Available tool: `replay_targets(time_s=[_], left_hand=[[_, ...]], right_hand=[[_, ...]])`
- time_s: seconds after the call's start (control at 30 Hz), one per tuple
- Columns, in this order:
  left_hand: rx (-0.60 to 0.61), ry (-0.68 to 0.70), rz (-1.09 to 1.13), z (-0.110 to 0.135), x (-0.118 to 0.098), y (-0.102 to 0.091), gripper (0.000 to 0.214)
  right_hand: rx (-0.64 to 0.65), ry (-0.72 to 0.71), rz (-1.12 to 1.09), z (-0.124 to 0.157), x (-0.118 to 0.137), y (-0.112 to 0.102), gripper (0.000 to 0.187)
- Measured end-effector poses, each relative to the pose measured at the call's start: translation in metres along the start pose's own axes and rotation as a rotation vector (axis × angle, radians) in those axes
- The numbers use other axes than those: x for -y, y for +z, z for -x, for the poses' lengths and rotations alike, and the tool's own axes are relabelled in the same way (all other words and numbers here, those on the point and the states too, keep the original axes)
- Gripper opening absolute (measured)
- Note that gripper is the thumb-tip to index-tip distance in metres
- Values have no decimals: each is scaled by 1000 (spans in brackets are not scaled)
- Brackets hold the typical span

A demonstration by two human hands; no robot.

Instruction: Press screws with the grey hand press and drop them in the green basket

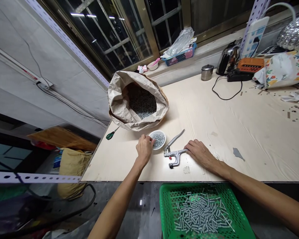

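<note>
My left hand (pixel 144 148) reaches into a small white bowl (pixel 157 139) of tiny metal parts, its fingers pinched together at the bowl's left rim; what they pinch is too small to see. My right hand (pixel 198 151) rests on the wooden table (pixel 239 132) with its fingertips touching the lower handle of metal hand pliers (pixel 173 149), which lie flat just right of the bowl. The fingers lie loosely curled and apart, not wrapped round the handle.
An open paper sack (pixel 137 101) of small metal parts stands behind the bowl. Green-handled scissors (pixel 111 134) lie at the table's left edge. A green basket (pixel 204 212) with several silvery tubes sits below the front edge. A kettle (pixel 228 59), tin and clutter line the back right.
</note>
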State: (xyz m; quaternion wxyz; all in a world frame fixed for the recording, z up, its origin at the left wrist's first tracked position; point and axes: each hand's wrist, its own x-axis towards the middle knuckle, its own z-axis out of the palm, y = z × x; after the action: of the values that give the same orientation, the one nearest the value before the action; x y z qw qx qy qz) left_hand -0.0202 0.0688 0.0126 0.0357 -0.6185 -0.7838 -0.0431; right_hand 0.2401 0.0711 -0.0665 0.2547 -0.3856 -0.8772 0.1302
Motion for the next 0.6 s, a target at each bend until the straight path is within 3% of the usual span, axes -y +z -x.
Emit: replay_targets(time_s=[0.1,0.2,0.33,0.43,0.5,0.6], left_hand=[[125,-28,21,-5,-7,0,18],[163,-56,52,-10,-7,0,17],[74,-34,124,-9,-2,-8,23],[-35,-16,364,5,-2,-17,22],[28,-60,606,21,-5,-20,21],[241,-156,913,51,-14,-14,25]], right_hand=[[-13,-9,4,0,0,1,17],[-20,-13,9,0,0,1,17],[-17,-2,12,0,-1,3,15],[-20,-5,15,-1,-1,3,14],[-27,-21,32,-1,0,1,14],[-42,-78,113,1,4,-5,18]])
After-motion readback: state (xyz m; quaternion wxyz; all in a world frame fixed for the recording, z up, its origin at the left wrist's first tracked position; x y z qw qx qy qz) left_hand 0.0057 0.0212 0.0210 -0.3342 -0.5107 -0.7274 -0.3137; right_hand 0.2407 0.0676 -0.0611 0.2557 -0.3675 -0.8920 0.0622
